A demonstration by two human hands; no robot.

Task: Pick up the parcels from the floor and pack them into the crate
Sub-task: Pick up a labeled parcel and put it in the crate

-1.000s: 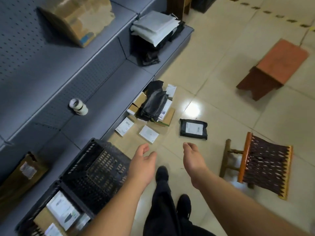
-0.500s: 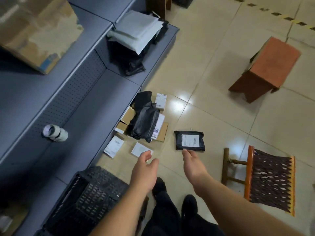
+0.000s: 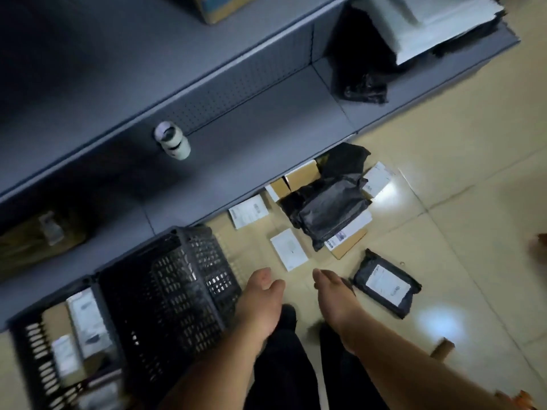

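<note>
Both hands empty, parcels waiting on the floor
Left hand [image 3: 262,294] and right hand [image 3: 333,294] relaxed, fingers spread; beside the crate [image 3: 165,291], that slick black parcel [image 3: 384,287] could slip from a hasty grab

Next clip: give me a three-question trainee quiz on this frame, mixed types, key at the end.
1. True or false: the right hand grips the black mailer.
2. Which crate holds parcels? A: the far-left crate. B: the crate beside the left hand.
3. Fill in: the tape rolls sit on the ___.

Key: 1 false, both hands are open and hold nothing; 2 A; 3 shelf.
</note>
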